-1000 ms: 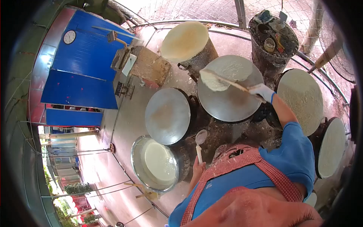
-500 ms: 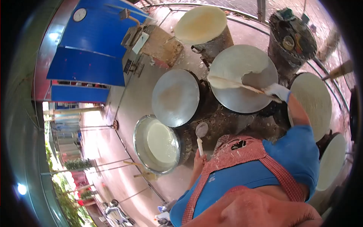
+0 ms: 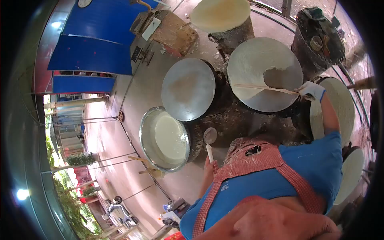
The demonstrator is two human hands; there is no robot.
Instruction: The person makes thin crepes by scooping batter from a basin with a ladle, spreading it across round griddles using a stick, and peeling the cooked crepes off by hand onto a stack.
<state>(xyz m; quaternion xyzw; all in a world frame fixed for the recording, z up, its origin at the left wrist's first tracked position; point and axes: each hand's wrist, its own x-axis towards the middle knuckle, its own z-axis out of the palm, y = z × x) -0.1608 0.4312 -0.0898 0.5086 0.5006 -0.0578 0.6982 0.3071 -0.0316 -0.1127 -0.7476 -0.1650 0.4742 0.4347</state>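
My right hand (image 3: 311,91), in a white glove, is closed around the end of a long, thin wooden spreader (image 3: 266,87). The spreader reaches left across a large round griddle (image 3: 260,48), touching or just above it. Pale batter coats much of that griddle, with a darker bare patch right of its middle. Low on the left, my bare left hand (image 3: 211,165) grips the pale handle of a ladle (image 3: 210,136), bowl end up. Beside the ladle, a wide metal basin (image 3: 143,134) holds creamy white batter (image 3: 170,138).
A second griddle (image 3: 188,86) with a brownish middle stands left of the first. Another round pan (image 3: 220,16) with a pale sheet is behind. More coated pans (image 3: 334,108) line my right. A dark drum (image 3: 318,44) holding a jar stands back right.
The spreader and my right hand have shifted right on the griddle, and the spreader now shows edge-on. The view has tilted, so the griddles sit higher. My left hand still holds the ladle.
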